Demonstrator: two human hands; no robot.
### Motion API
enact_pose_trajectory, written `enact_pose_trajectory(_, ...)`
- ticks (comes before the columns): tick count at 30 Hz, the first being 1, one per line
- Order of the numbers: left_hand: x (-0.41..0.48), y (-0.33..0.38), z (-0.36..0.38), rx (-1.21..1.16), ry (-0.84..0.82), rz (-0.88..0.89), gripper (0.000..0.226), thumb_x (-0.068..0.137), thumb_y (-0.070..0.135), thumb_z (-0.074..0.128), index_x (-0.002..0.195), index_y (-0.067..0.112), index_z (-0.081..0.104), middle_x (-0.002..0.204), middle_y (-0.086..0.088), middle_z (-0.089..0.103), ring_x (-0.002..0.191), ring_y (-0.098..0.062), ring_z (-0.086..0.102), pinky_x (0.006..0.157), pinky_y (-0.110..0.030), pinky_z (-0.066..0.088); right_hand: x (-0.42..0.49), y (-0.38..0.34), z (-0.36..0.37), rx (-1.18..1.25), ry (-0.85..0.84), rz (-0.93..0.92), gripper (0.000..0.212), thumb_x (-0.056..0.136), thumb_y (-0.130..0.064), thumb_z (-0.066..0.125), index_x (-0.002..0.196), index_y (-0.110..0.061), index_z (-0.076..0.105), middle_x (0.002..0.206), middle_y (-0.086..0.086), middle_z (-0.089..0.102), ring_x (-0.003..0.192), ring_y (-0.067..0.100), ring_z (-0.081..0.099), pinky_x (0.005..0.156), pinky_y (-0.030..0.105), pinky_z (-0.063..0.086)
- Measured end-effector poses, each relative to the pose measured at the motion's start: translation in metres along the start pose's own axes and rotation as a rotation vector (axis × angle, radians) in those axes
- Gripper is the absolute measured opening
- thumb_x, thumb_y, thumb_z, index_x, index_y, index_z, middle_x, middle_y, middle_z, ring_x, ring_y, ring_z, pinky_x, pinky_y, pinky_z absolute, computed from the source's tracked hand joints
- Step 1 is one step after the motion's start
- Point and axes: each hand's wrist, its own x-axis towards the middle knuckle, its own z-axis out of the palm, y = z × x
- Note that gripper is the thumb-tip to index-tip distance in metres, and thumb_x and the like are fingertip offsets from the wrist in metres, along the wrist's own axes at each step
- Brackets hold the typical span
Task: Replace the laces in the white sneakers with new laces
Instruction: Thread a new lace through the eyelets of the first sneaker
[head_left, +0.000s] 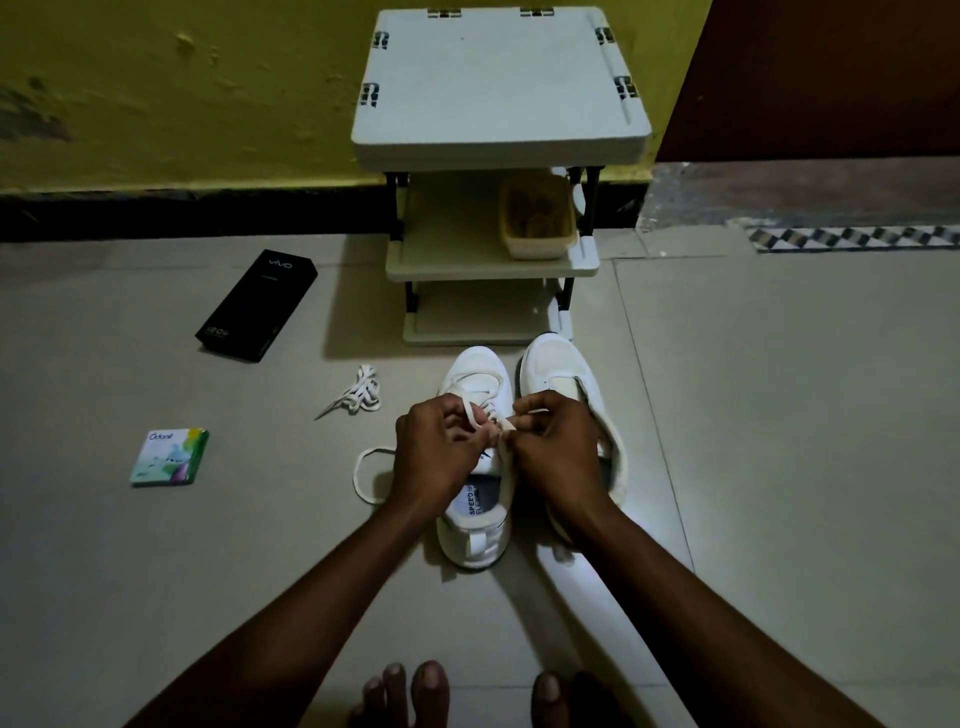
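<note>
Two white sneakers stand side by side on the floor, toes pointing away from me. Over the tongue of the left sneaker (475, 374) my left hand (436, 452) pinches a white lace (363, 478), which loops out onto the floor at the left. Just to the right, my right hand (553, 447) pinches the lace's other end above the eyelets. The right sneaker (561, 369) has no lace showing and its tongue lies open. A loose bundle of white lace (358, 395) lies on the floor left of the shoes.
A small white three-tier rack (498, 88) stands against the yellow wall behind the shoes, with a beige tub (537, 228) on its middle shelf. A black phone box (257, 306) and a small green packet (169, 457) lie on the tiled floor at left. My toes (410, 691) show at the bottom.
</note>
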Motion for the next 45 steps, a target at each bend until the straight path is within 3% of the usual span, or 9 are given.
enact_pose_trajectory(6, 0.001, 0.004, -0.002, 0.165, -0.015, 0.107, 0.015, 0.078, 0.010, 0.079, 0.079, 0.021, 0.071, 0.073, 0.008, 0.074, 0.073, -0.006, 0.073, 0.073, -0.039, 0.062, -0.001, -0.003, 0.000, -0.072, -0.019, -0.028, 0.028, 0.072, -0.009, 0.072, 0.096, -0.021, 0.066, 0.078, -0.003, 0.075, 0.073, 0.012, 0.072, 0.074, 0.044, 0.061)
enact_pose_trajectory(14, 0.005, 0.000, 0.012, 0.424, 0.047, 0.152, 0.007, 0.078, 0.018, 0.065, 0.083, 0.020, 0.061, 0.078, -0.003, 0.072, 0.079, -0.030, 0.068, 0.068, -0.046, 0.056, -0.003, -0.010, 0.001, -0.131, -0.052, -0.082, 0.035, 0.072, -0.008, 0.075, 0.103, -0.020, 0.063, 0.075, -0.002, 0.073, 0.071, 0.011, 0.070, 0.071, 0.040, 0.060)
enact_pose_trajectory(20, 0.007, 0.001, 0.008, 0.112, 0.107, -0.099, 0.024, 0.062, 0.036, 0.074, 0.077, 0.028, 0.057, 0.069, 0.007, 0.072, 0.071, -0.020, 0.074, 0.065, -0.049, 0.061, -0.006, -0.006, 0.001, -0.097, -0.030, -0.101, 0.033, 0.075, -0.007, 0.075, 0.103, -0.020, 0.063, 0.078, -0.002, 0.073, 0.074, 0.009, 0.070, 0.074, 0.037, 0.060)
enact_pose_trajectory(23, 0.003, 0.003, 0.010, 0.093, 0.121, -0.049, 0.024, 0.064, 0.030, 0.079, 0.075, 0.026, 0.058, 0.068, 0.008, 0.071, 0.071, -0.019, 0.073, 0.066, -0.048, 0.061, -0.007, -0.007, 0.002, -0.129, -0.016, -0.135, 0.034, 0.077, -0.010, 0.076, 0.105, -0.021, 0.062, 0.078, -0.005, 0.071, 0.073, 0.006, 0.068, 0.071, 0.032, 0.058)
enact_pose_trajectory(26, -0.002, 0.006, 0.008, 0.022, 0.101, 0.008, 0.022, 0.074, 0.004, 0.081, 0.077, 0.018, 0.064, 0.072, 0.005, 0.073, 0.074, -0.013, 0.075, 0.074, -0.046, 0.063, -0.007, -0.003, 0.004, -0.102, 0.005, -0.128, 0.033, 0.077, -0.013, 0.078, 0.104, -0.022, 0.060, 0.079, -0.002, 0.072, 0.073, 0.010, 0.070, 0.069, 0.034, 0.059)
enact_pose_trajectory(29, -0.006, 0.005, 0.003, -0.016, 0.063, 0.047, 0.022, 0.078, -0.011, 0.072, 0.080, 0.010, 0.068, 0.076, 0.001, 0.075, 0.077, -0.012, 0.075, 0.077, -0.044, 0.063, -0.008, 0.000, 0.006, -0.085, 0.019, -0.127, 0.032, 0.078, -0.012, 0.079, 0.103, -0.020, 0.061, 0.083, -0.001, 0.071, 0.075, 0.009, 0.069, 0.070, 0.026, 0.057)
enact_pose_trajectory(33, -0.008, 0.008, 0.001, 0.149, 0.068, 0.133, 0.016, 0.082, -0.001, 0.072, 0.082, 0.015, 0.068, 0.074, 0.008, 0.073, 0.075, -0.004, 0.071, 0.073, -0.036, 0.060, -0.009, 0.000, 0.006, -0.087, 0.014, -0.155, 0.030, 0.079, -0.012, 0.078, 0.103, -0.018, 0.061, 0.084, -0.001, 0.071, 0.076, 0.008, 0.070, 0.066, 0.018, 0.053)
enact_pose_trajectory(38, -0.008, 0.007, -0.001, 0.226, 0.060, 0.186, 0.011, 0.080, 0.007, 0.069, 0.079, 0.015, 0.061, 0.073, 0.003, 0.069, 0.074, -0.017, 0.071, 0.069, -0.042, 0.058, -0.008, 0.002, 0.007, -0.088, -0.001, -0.151, 0.031, 0.079, -0.009, 0.077, 0.103, -0.020, 0.060, 0.084, -0.002, 0.071, 0.075, 0.007, 0.069, 0.062, 0.010, 0.049)
enact_pose_trajectory(45, -0.007, 0.016, 0.003, 0.206, 0.103, 0.127, 0.015, 0.078, -0.002, 0.071, 0.078, 0.013, 0.069, 0.069, 0.005, 0.070, 0.072, -0.007, 0.067, 0.074, -0.036, 0.056, -0.006, 0.004, 0.007, -0.085, 0.006, -0.159, 0.032, 0.080, -0.008, 0.078, 0.103, -0.021, 0.059, 0.084, -0.002, 0.072, 0.074, 0.005, 0.070, 0.062, 0.010, 0.049)
